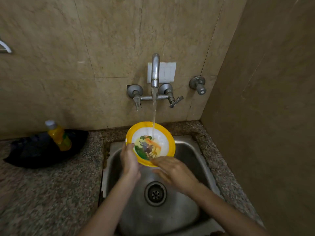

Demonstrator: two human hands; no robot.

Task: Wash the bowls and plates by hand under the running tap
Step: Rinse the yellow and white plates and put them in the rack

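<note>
A yellow-rimmed bowl [162, 140] with a coloured picture inside is held tilted over the steel sink [187, 150]. Water runs from the tap [155, 70] onto the bowl's white inside. My left hand [130, 158] grips the bowl's left rim, thumb on the inside. My right hand [175, 172] lies at the bowl's lower edge, its straight fingers touching the inside near the picture. It is slightly blurred.
A bottle of yellow liquid [58, 135] stands on a dark cloth [34, 150] on the granite counter [51, 193] at the left. The drain [155, 193] sits under my hands. Tap handles [175, 101] and a wall valve [198, 86] jut from the tiled wall.
</note>
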